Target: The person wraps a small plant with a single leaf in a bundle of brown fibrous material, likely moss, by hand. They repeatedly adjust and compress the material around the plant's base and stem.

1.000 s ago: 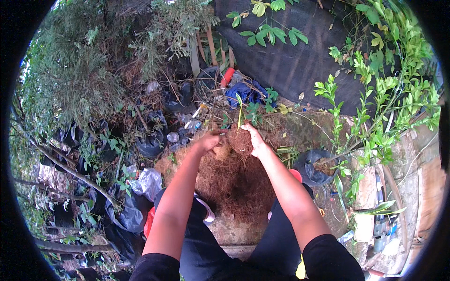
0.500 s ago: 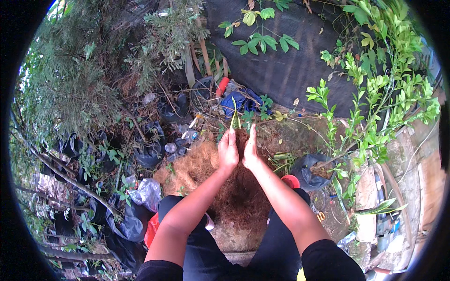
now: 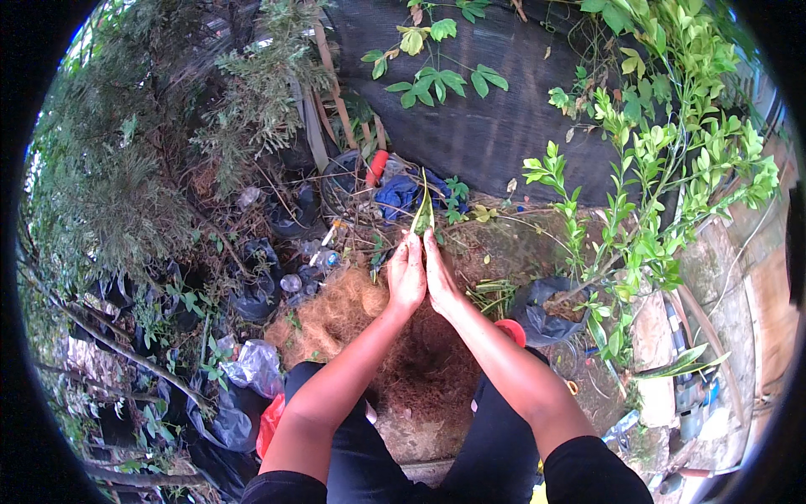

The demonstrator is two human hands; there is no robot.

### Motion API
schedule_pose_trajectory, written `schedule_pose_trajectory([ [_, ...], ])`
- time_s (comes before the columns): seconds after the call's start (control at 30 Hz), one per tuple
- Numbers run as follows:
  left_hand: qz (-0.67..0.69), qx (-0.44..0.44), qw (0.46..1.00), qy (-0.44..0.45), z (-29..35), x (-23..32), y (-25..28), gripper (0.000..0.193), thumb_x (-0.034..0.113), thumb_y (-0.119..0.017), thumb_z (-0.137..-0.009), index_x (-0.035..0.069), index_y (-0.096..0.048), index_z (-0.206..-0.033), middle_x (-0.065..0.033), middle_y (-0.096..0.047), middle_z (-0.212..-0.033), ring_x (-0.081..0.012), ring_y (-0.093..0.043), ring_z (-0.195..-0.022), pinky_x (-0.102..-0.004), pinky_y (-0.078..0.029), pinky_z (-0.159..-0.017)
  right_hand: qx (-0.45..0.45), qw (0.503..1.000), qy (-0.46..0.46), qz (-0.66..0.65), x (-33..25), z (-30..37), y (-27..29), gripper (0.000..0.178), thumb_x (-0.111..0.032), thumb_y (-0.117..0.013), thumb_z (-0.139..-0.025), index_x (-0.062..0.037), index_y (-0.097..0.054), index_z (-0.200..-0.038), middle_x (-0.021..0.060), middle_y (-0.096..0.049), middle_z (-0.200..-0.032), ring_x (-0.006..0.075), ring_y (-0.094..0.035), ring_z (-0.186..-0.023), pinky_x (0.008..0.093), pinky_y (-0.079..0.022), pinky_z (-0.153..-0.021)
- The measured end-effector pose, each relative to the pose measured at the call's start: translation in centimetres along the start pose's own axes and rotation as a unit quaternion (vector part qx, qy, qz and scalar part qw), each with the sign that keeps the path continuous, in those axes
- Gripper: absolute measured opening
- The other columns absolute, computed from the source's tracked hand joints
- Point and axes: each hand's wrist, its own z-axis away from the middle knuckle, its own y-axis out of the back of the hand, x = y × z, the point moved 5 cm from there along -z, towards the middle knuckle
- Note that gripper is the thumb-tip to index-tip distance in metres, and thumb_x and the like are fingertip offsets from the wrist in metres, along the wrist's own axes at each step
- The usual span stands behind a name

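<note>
My left hand (image 3: 406, 275) and my right hand (image 3: 440, 273) are pressed palm to palm, fingers straight and pointing away from me. Between them they hold a snake plant cutting (image 3: 424, 210), its pointed green leaves with yellowish edges rising past my fingertips. Its lower end is hidden by my palms. Below my wrists lies a heap of dark brown fibrous material (image 3: 432, 357) on the ground between my knees. Lighter tan coconut-like fibre (image 3: 327, 315) spreads beside it on the left.
A black plastic bag pot (image 3: 550, 309) and a red round container (image 3: 510, 332) stand at the right. Cut green leaves (image 3: 494, 296) lie near them. Orange-handled scissors (image 3: 572, 387) rest farther right. Clear plastic bags (image 3: 253, 368) sit at the left. Dark netting (image 3: 495, 126) hangs behind.
My hands have come closer together, covering the brown clump that showed between them. More of the leaves shows above my fingertips. The view has shifted slightly.
</note>
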Motion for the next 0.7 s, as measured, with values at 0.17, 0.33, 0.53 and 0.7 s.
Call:
schedule_pose_trajectory([
  [0.17, 0.102, 0.002, 0.995, 0.012, 0.0, -0.1, -2.2, 0.035, 0.03, -0.048, -0.109, 0.002, -0.064, -0.123, 0.0007, -0.066, -0.106, -0.0054, -0.056, -0.093, -0.0246, -0.048, -0.083, -0.038, 0.999, 0.022, 0.008, -2.6, 1.0, 1.0, 0.067, -0.058, -0.044, -0.104, 0.0027, -0.065, -0.121, 0.0153, -0.069, -0.11, 0.0205, -0.063, -0.1, 0.036, -0.048, -0.088],
  [0.33, 0.063, -0.009, 0.998, 0.007, 0.2, -0.4, -3.2, 0.04, 0.032, -0.05, -0.109, -0.001, -0.063, -0.127, -0.0013, -0.067, -0.11, -0.0053, -0.056, -0.097, -0.0238, -0.048, -0.085, -0.004, 0.996, -0.017, -0.088, -3.9, 1.7, 1.7, 0.057, -0.051, -0.053, -0.103, 0.0031, -0.067, -0.115, 0.0111, -0.07, -0.104, 0.0175, -0.061, -0.095, 0.0338, -0.048, -0.082],
  [0.53, 0.163, -0.069, 0.983, 0.045, -0.2, -1.0, -3.8, 0.053, 0.043, -0.039, -0.11, -0.002, -0.059, -0.131, -0.0072, -0.064, -0.119, -0.0104, -0.056, -0.105, -0.0286, -0.046, -0.095, -0.011, 1.0, 0.013, -0.015, -6.1, 2.4, 2.5, 0.056, -0.048, -0.058, -0.102, 0.004, -0.066, -0.119, 0.0133, -0.069, -0.112, 0.0184, -0.062, -0.1, 0.0341, -0.049, -0.087],
  [0.7, 0.196, -0.071, 0.977, 0.049, -0.5, -1.3, -4.5, 0.059, 0.052, -0.036, -0.108, 0.002, -0.061, -0.124, -0.0064, -0.064, -0.112, -0.0148, -0.058, -0.102, -0.033, -0.048, -0.093, -0.014, 1.0, 0.003, 0.002, -5.8, 2.2, 2.8, 0.066, -0.056, -0.063, -0.096, 0.0043, -0.064, -0.124, 0.0159, -0.069, -0.116, 0.0241, -0.065, -0.104, 0.0365, -0.049, -0.091],
])
